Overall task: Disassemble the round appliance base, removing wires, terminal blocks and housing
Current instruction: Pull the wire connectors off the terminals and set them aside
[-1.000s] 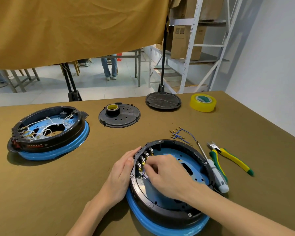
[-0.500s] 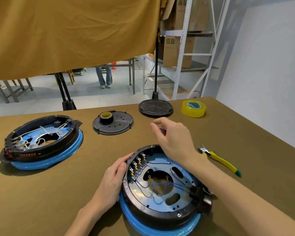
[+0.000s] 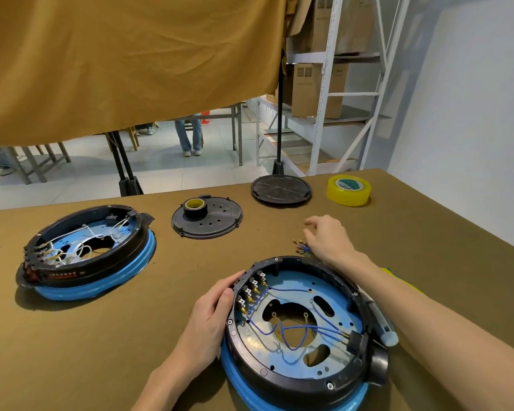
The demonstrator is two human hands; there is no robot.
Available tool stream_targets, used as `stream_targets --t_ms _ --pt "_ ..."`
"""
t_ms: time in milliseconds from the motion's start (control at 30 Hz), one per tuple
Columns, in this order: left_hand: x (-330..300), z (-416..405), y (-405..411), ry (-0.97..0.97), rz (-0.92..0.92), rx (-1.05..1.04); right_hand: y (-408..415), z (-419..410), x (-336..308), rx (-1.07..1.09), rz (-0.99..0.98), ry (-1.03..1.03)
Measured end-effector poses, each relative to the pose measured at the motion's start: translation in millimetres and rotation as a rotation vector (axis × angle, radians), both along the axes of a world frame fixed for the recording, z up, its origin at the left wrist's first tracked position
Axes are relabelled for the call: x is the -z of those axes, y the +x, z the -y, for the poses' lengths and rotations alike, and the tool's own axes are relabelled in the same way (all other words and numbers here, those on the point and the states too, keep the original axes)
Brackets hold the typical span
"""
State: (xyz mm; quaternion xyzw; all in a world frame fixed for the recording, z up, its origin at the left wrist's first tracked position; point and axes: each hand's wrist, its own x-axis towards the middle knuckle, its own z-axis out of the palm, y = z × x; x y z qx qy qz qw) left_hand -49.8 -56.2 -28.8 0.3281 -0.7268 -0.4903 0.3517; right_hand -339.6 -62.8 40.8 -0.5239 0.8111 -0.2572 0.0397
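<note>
A round black and blue appliance base (image 3: 297, 372) lies open side up near the table's front edge. Blue wires (image 3: 294, 329) run inside it from a row of brass terminals (image 3: 250, 292) on its left wall. My left hand (image 3: 211, 312) rests against the base's left rim, fingers bent over the edge. Beyond the base, my right hand (image 3: 327, 238) hovers with loosely curled fingers just over a small pile of loose blue wires (image 3: 301, 247) on the table. I see nothing held in it.
A second base (image 3: 83, 253) with white wires sits at the left. Two black round covers (image 3: 207, 218) (image 3: 281, 189) lie further back, one carrying a small tape roll (image 3: 194, 206). A yellow tape roll (image 3: 349, 189) is back right. A screwdriver (image 3: 380, 321) lies under my right forearm.
My right hand left the terminal row, carried a blue wire up and away, and now sits low over the loose wire pile with the wire out of its fingers. My left hand stayed on the rim.
</note>
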Motion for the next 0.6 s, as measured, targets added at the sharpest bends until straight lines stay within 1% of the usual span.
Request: stream_targets --t_ms 33,167,267,333,367,433,600 --pt "0 0 0 0.004 0.002 -0.001 7 -3 -2 -0.031 -0.034 -0.006" --pt "0 1 0 0.010 0.008 0.001 41 -24 -16 -0.194 -0.023 -0.150" --pt "1 1 0 0.011 0.005 0.005 65 -44 -26 -0.302 -0.016 -0.073" --pt "1 1 0 0.016 -0.003 0.011 76 -56 -26 -0.342 0.004 -0.010" --pt "1 1 0 0.019 -0.006 0.012 81 -61 -23 -0.355 -0.016 0.018" --pt "0 0 -1 0.019 -0.010 0.014 88 -68 -15 -0.364 -0.072 0.067" --pt "-1 -1 -1 0.021 -0.014 0.021 94 -67 -2 -0.326 -0.073 0.133"
